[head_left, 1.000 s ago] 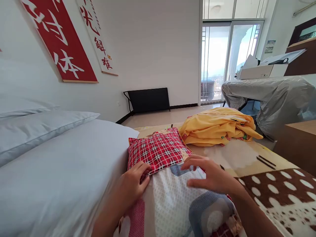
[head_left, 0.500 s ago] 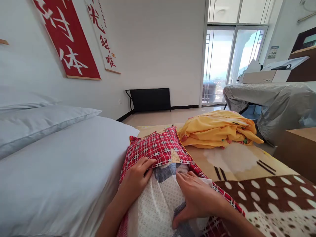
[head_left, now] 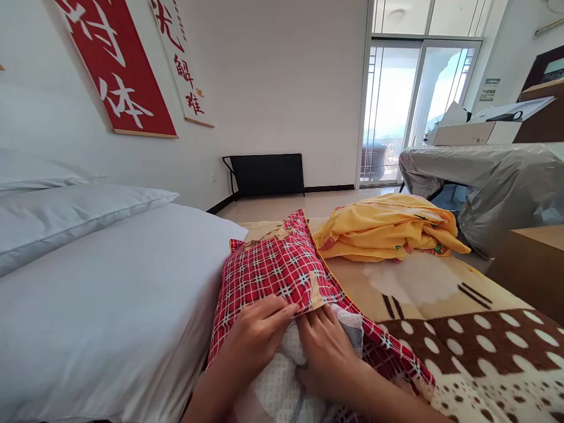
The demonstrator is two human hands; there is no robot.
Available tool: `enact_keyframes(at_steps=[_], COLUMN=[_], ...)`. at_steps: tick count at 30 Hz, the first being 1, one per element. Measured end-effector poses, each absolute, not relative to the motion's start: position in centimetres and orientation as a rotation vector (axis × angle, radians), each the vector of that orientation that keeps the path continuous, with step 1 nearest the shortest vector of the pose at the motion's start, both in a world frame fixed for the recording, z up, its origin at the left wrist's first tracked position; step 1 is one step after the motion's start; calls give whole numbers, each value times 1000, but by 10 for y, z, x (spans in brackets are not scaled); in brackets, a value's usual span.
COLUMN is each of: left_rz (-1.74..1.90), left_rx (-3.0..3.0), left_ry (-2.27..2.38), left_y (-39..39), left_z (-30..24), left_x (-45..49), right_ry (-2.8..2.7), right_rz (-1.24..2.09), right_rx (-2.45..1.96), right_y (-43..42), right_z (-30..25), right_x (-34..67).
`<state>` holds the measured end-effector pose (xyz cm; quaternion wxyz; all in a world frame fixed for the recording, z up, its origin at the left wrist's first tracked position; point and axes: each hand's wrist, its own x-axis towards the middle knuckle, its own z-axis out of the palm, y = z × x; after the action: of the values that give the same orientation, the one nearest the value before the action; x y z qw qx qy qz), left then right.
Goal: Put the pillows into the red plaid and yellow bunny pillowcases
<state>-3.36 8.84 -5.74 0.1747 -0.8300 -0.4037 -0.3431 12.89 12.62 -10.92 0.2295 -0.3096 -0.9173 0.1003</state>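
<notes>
A red plaid pillowcase [head_left: 268, 261] lies in front of me, with a pale patterned pillow [head_left: 286, 376] partly inside its opening. My left hand [head_left: 259, 329] pinches the edge of that opening between thumb and fingers. Close beside it, my right hand [head_left: 328, 346] grips the pillow, and its fingertips go under the pillowcase edge and are hidden there. A grey-checked corner of the pillow shows to the right of my right hand. The far end of the pillowcase looks flatter and creased.
White bedding [head_left: 132, 299] rises on the left, with white pillows [head_left: 83, 217] on it. A bundled yellow cloth [head_left: 388, 229] lies beyond, on the brown-and-cream blanket [head_left: 458, 341]. At right are a cardboard box [head_left: 529, 270] and a plastic-covered table [head_left: 480, 158].
My right hand has moved forward and left, with its fingertips now under the pillowcase edge. My left hand has shifted right along that edge. The pillowcase's far corner has risen slightly.
</notes>
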Motion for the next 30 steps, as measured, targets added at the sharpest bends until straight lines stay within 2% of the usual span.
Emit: enact_keyframes(at_steps=[5, 11, 13, 15, 19, 23, 27, 30], left_rz=[-709, -592, -538, -486, -633, -756, -836, -868], left_rx=[-2483, -2344, -2272, -2333, -2470, -2462, -2408, -2278], left_ry=[-1424, -1858, -2024, -2115, -1986, -1757, -1639, -1718], left_y=[84, 90, 91, 93, 97, 101, 107, 109], left_z=[-60, -56, -53, -51, -56, -66, -71, -68], left_x=[-21, -58, -77, -90, -91, -83, -85, -90], right_ry=[-2433, -2659, -2662, -2685, -2549, -2449, -2502, -2375], right_rz=[285, 294, 228, 92, -254, -234, -15, 110], right_rx=[-1026, -1228, -1275, -1114, -290, -457, -662, -704], right_y=[146, 151, 139, 122, 93, 95, 117, 132], right_z=[-105, -71, -65, -69, -103, -127, -119, -110], right_x=[136, 174, 183, 181, 148, 112, 113, 128])
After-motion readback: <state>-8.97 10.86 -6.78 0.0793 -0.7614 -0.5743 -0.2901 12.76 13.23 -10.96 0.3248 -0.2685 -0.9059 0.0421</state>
